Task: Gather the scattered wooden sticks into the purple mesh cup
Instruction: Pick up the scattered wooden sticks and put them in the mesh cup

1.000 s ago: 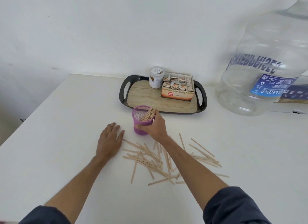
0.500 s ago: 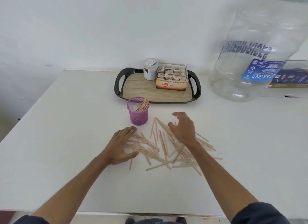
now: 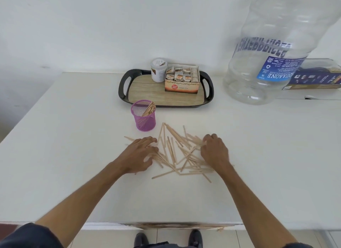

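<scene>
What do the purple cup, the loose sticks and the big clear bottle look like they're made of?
The purple mesh cup looks like painted wire mesh, probably metal: you can see through its fine grid. The wooden sticks look like pale, unfinished wood: flat, matte strips. The large water bottle appears to be clear, glossy plastic: the wall shows through it, and it carries a blue recycling label.

water jug (image 3: 273,50) top cropped

The left grip (image 3: 137,156) and right grip (image 3: 215,151) flank the sticks (image 3: 177,151), with bare bench (image 3: 64,137) outside each. Beyond the left grip stands the cup (image 3: 144,118); behind it the tray (image 3: 166,89) crosses. A big bottle (image 3: 276,50) looms beyond the right grip.
</scene>
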Motion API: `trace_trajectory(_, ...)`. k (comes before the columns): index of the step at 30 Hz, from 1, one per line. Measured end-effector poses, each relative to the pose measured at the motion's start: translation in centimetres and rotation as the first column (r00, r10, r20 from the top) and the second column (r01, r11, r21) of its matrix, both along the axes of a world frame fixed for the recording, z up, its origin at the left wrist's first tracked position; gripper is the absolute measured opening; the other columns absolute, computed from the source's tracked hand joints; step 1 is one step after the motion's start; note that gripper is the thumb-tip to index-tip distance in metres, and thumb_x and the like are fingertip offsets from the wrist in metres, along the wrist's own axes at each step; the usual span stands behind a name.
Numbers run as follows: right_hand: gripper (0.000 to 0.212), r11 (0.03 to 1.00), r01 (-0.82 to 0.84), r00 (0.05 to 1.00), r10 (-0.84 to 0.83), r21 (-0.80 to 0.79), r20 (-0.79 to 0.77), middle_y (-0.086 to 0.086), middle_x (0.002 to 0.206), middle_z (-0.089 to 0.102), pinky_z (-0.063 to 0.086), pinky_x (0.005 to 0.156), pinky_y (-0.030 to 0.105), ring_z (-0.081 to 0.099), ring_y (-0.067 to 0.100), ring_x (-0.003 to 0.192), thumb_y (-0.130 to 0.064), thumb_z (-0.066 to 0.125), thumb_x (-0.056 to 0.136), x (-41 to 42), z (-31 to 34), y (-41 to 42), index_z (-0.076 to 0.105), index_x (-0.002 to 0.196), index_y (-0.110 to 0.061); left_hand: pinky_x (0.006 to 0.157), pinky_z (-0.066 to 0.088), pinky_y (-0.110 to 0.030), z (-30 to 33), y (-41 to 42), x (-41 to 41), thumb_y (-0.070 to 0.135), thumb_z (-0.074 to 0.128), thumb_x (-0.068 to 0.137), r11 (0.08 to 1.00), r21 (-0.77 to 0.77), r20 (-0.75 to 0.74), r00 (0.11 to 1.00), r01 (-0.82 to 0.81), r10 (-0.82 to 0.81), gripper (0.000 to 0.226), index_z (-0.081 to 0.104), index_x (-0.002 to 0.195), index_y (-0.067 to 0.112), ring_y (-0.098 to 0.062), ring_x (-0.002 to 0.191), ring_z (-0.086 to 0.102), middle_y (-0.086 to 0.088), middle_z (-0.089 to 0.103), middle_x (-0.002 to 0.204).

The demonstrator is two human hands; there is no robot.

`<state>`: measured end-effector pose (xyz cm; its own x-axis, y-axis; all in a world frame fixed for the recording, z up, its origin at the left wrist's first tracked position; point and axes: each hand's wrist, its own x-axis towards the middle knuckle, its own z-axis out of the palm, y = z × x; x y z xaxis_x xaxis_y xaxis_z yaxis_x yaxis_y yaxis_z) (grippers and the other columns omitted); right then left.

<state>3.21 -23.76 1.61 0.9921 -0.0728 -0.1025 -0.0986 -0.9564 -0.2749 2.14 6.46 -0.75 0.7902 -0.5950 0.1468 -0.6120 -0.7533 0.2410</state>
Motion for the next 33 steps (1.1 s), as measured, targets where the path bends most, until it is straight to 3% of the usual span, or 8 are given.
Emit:
trace_trajectory(4, 0.027, 0.997, -0.071, 0.995, 0.068, 0.041, 0.069, 0.009, 0.112, 0.058, 0.051, 0.079, 0.039, 0.056, 0.029, 0.101, -0.013, 0.046, 0.092, 0.3, -0.3, 2.0, 0.061, 0.114, -0.007, 0.094, 0.049, -0.036, 0.1, -0.6, -0.3, 0.018, 0.066, 0.087, 1.0, -0.011, 0.08, 0.997, 0.017, -0.016, 0.02, 0.069, 0.107, 0.018, -0.021, 0.118, 0.058, -0.004, 0.061, 0.126)
trace_trajectory(7, 0.033, 0.993, -0.105, 0.99, 0.099, 0.055, 0.099, 0.009, 0.111, 0.057, 0.05, 0.081, 0.04, 0.054, 0.027, 0.101, -0.027, 0.042, 0.096, 0.7, -0.2, 3.7, 0.061, 0.114, -0.006, 0.091, 0.048, -0.034, 0.3, -0.8, -0.2, 0.017, 0.062, 0.09, 1.0, 0.018, 0.07, 0.997, 0.025, -0.026, 0.02, 0.067, 0.109, 0.017, -0.02, 0.112, 0.059, -0.002, 0.062, 0.119)
trace_trajectory(12, 0.077, 0.982, -0.155, 0.985, 0.162, -0.108, 0.061, 0.009, 0.127, 0.052, 0.045, 0.09, 0.043, 0.049, 0.028, 0.116, -0.073, 0.037, 0.089, 0.9, -0.2, 6.5, 0.053, 0.128, -0.009, 0.1, 0.044, -0.033, 0.8, -1.2, -0.5, 0.028, 0.053, 0.088, 0.998, 0.067, 0.014, 1.0, 0.0, -0.001, 0.047, 0.055, 0.133, 0.013, -0.019, 0.12, 0.053, -0.003, 0.058, 0.129)
trace_trajectory(14, 0.088, 0.974, -0.161, 0.984, 0.17, -0.159, 0.05, 0.009, 0.13, 0.05, 0.045, 0.091, 0.043, 0.047, 0.028, 0.119, -0.081, 0.037, 0.083, 1.0, -0.5, 7.1, 0.05, 0.132, -0.009, 0.097, 0.045, -0.033, 0.8, -1.4, -0.5, 0.031, 0.053, 0.09, 0.995, 0.091, 0.025, 0.999, 0.03, -0.033, 0.043, 0.057, 0.13, 0.016, -0.019, 0.116, 0.054, -0.002, 0.058, 0.126)
trace_trajectory(20, 0.062, 0.97, -0.193, 0.972, 0.21, -0.146, 0.109, 0.007, 0.125, 0.052, 0.043, 0.09, 0.039, 0.049, 0.026, 0.115, -0.063, 0.046, 0.092, 1.5, -1.0, 7.6, 0.053, 0.125, -0.012, 0.078, 0.052, -0.033, 0.5, -1.6, -0.2, 0.021, 0.059, 0.095, 0.992, 0.087, 0.088, 0.991, 0.09, -0.097, 0.017, 0.069, 0.108, 0.019, -0.019, 0.095, 0.062, 0.0, 0.064, 0.107)
trace_trajectory(28, 0.065, 0.953, -0.261, 0.96, 0.274, -0.156, 0.063, 0.006, 0.127, 0.052, 0.045, 0.091, 0.039, 0.05, 0.025, 0.118, -0.063, 0.049, 0.092, 2.0, -0.4, 7.9, 0.054, 0.128, -0.01, 0.071, 0.051, -0.032, 0.4, -2.3, 0.0, 0.017, 0.055, 0.096, 0.992, 0.064, 0.112, 0.987, 0.105, -0.112, 0.013, 0.066, 0.101, 0.014, -0.019, 0.087, 0.061, 0.0, 0.064, 0.102)
trace_trajectory(31, 0.053, 0.955, -0.287, 0.955, 0.292, -0.08, 0.051, 0.006, 0.125, 0.053, 0.048, 0.09, 0.039, 0.051, 0.025, 0.117, -0.053, 0.053, 0.094, 2.3, -0.2, 8.1, 0.053, 0.126, -0.011, 0.067, 0.05, -0.032, 0.4, -2.4, 0.1, 0.021, 0.038, 0.098, 0.99, 0.091, 0.117, 0.986, 0.11, -0.12, 0.026, 0.062, 0.096, 0.013, -0.019, 0.081, 0.057, 0.001, 0.06, 0.094)
trace_trajectory(33, 0.048, 0.953, -0.299, 0.953, 0.301, -0.048, 0.035, 0.006, 0.124, 0.053, 0.049, 0.088, 0.038, 0.052, 0.025, 0.116, -0.049, 0.055, 0.095, 2.3, -0.1, 8.3, 0.052, 0.125, -0.012, 0.063, 0.049, -0.031, 0.5, -2.3, 0.1, 0.018, 0.039, 0.096, 0.985, 0.117, 0.147, 0.978, 0.129, -0.146, 0.022, 0.06, 0.091, 0.013, -0.019, 0.076, 0.055, 0.001, 0.057, 0.086)
